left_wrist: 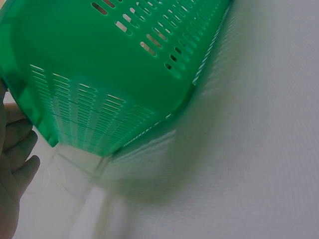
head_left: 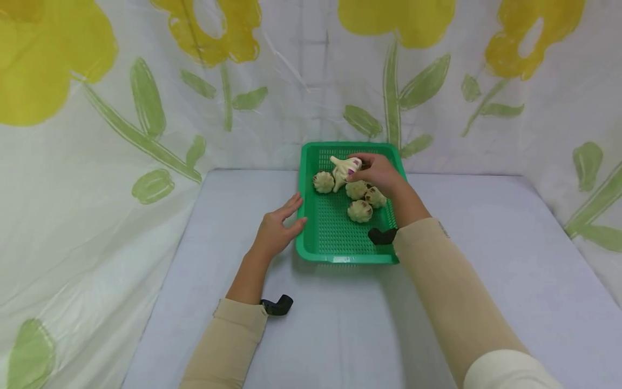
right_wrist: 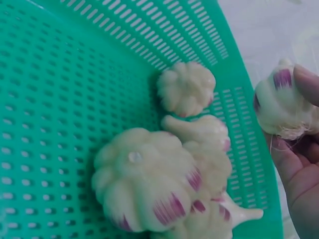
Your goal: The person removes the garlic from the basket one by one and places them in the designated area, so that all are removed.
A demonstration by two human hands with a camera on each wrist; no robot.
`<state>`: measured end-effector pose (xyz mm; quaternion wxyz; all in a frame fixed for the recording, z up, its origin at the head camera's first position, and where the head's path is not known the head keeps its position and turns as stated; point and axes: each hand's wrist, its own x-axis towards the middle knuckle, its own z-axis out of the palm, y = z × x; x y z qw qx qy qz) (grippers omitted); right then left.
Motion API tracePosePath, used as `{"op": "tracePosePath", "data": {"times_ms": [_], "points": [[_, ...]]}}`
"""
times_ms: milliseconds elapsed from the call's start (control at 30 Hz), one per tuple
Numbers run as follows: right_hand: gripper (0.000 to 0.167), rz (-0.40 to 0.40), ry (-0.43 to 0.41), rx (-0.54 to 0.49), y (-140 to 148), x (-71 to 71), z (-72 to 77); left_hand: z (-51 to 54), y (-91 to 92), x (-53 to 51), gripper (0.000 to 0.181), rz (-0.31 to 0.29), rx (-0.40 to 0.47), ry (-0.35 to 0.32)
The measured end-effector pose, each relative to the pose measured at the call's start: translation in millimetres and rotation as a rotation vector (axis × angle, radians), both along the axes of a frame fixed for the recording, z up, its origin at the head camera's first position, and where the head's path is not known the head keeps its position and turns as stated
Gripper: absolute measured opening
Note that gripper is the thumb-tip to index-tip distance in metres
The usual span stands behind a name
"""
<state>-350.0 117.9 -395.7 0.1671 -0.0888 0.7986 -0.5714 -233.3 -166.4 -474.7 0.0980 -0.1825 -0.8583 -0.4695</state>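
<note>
A green perforated basket [head_left: 330, 237] holds several white garlic bulbs with purple patches, one of them [head_left: 360, 211] nearest its front. My right hand [head_left: 376, 173] pinches a garlic bulb [head_left: 344, 168] over the back of the basket. In the right wrist view the held bulb [right_wrist: 284, 102] shows its roots between thumb and fingers [right_wrist: 309, 184], beside the basket wall. My left hand [head_left: 277, 229] lies at the basket's left rim with fingers extended; the left wrist view shows its fingers [left_wrist: 17, 144] by the basket's outer side [left_wrist: 89, 69].
The basket stands on a white-covered table [head_left: 340, 324], near its back edge. Behind and at both sides hangs a white curtain [head_left: 291, 108] with yellow flowers and green leaves. A black wrist device [head_left: 278, 306] sits at my left cuff, another [head_left: 382, 236] at my right.
</note>
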Motion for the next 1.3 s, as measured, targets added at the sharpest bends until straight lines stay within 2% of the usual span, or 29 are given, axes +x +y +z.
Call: {"op": "tracePosePath", "data": {"times_ms": [233,433,667,1033,1167,1300], "points": [[0.067,-0.041,-0.018,-0.032,14,-1.3,5.1,-0.8,0.3,0.4,0.053,-0.003,0.013,0.011],[0.069,-0.067,-0.003,0.039,32,-0.7,12.5,1.6,0.4,1.9,0.054,-0.002,0.016,0.010],[0.072,-0.101,0.027,0.138,52,4.2,24.0,-0.5,-0.1,0.4,0.054,0.003,-0.004,0.020],[0.074,-0.177,0.050,0.185,96,7.0,33.6,2.1,2.0,0.2,0.053,-0.002,0.001,0.025],[0.073,-0.221,0.065,0.171,113,8.0,30.4,2.2,1.7,0.0,0.054,0.001,-0.006,0.029],[0.069,-0.250,0.064,0.105,125,11.0,25.8,1.5,0.1,0.0,0.054,0.003,-0.015,0.033]]}}
